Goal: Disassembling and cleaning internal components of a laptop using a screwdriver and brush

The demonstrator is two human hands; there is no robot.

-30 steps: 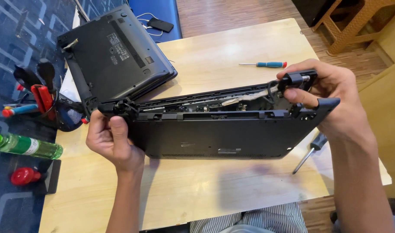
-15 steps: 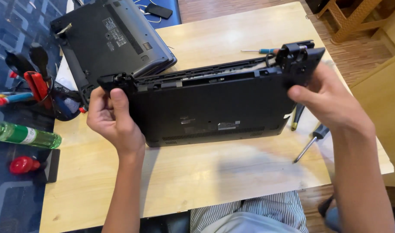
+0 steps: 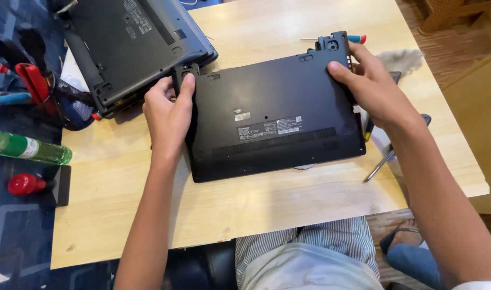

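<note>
**Both hands on the laptop base cover**

Left hand has its fingers curled shut around the near-left hinge corner of the black laptop bottom cover. Right hand clamps the opposite hinge corner, thumb on top, fingers wrapped behind. The cover sits flat-ish mid tabletop, underside up. A second laptop lies upside down just beside it, and a screwdriver pokes out under the right wrist.

Both forearms are bare, with no watch or rings showing on the left hand or the right hand. Striped grey-and-white shorts cover the lap at six o'clock, and a white sleeve edge shows at five o'clock.
</note>
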